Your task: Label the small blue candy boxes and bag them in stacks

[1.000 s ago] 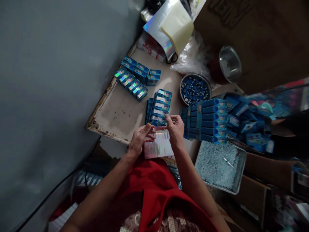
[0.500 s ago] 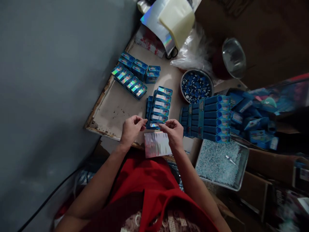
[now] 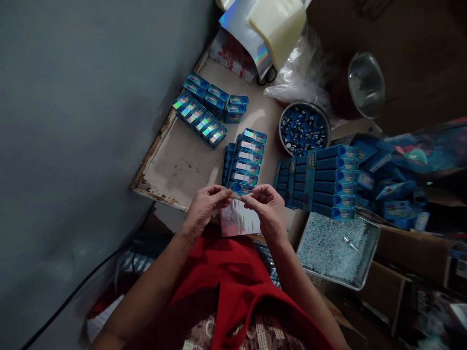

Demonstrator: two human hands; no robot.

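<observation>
Worn tabletop (image 3: 175, 172), left hand (image 3: 204, 206) and right hand (image 3: 269, 208) pinching small strip (image 3: 236, 195) between them, blue boxes (image 3: 246, 168) beyond

Left hand (image 3: 204, 208) and right hand (image 3: 270, 210) closer together than before

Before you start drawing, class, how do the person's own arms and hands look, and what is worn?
The left hand and right hand wear no gloves; the forearms are bare, with no sleeve, watch or bracelet showing. Any rings are unclear. Between them, a red garment and patterned fabric show.
</observation>
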